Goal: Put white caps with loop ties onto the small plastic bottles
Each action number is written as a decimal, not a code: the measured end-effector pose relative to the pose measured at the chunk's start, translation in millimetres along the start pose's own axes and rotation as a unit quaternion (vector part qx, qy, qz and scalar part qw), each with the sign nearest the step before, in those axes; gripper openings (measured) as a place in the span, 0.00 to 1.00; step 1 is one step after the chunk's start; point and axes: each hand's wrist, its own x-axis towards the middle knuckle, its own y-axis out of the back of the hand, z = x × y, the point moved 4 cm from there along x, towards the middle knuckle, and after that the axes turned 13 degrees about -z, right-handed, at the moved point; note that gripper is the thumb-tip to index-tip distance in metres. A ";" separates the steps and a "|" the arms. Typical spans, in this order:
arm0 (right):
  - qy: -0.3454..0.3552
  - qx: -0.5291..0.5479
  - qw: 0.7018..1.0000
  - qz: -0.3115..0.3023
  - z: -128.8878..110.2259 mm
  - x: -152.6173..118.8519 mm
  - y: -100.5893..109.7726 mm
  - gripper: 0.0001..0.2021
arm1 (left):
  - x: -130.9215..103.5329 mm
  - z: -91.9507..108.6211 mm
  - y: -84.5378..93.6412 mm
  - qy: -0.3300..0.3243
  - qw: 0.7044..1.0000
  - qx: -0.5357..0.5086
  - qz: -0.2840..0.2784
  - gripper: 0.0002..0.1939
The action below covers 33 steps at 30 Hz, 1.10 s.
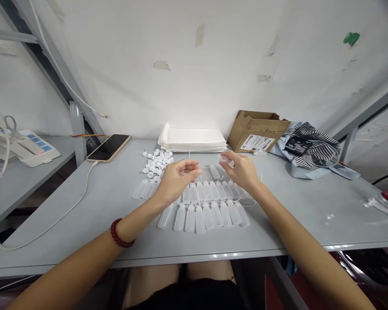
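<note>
My left hand (177, 177) is closed in a pinch on a thin white cord (206, 167), which runs toward my right hand. Thumb and fingers of my right hand (242, 170) grip a small translucent plastic piece (225, 160), mostly hidden by the fingers. Between the hands, a small translucent bottle (214, 172) lies tilted on the table. Below them are two rows of similar squeeze bottles (190, 217), with white cords among them. Left of my left hand lies a loose pile of small white caps (155, 163).
Behind the hands lies a stack of white envelopes (194, 138), beside an open cardboard box (257, 131). A phone (109, 147) on a charging cable (84, 189) rests at left. Striped cloth (310, 148) is bunched at right on the grey table (310, 215); a clear container (386, 202) stands at the right edge.
</note>
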 end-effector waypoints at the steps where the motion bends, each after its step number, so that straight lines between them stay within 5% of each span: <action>1: -0.036 -0.002 0.999 -0.019 7.9 2.8 -1.7 0.12 | -0.3 0.4 0.4 0.004 1.000 0.001 0.004 0.17; 10: -0.107 0.012 0.992 -0.070 26.8 11.0 -17.0 0.10 | 0.5 -2.0 -0.2 0.023 1.000 -0.014 0.011 0.16; 25: -0.056 0.044 0.994 -0.086 18.2 16.6 -20.0 0.08 | 1.8 -4.7 -0.5 0.016 0.999 -0.038 0.017 0.16; 29: -0.069 0.049 0.995 -0.047 35.4 20.5 -7.7 0.09 | 5.9 -6.8 6.1 0.009 0.999 -0.015 0.031 0.15; 33: -0.123 0.021 0.992 0.011 78.1 22.8 12.0 0.12 | 15.5 -13.9 22.5 -0.007 0.994 0.091 0.059 0.12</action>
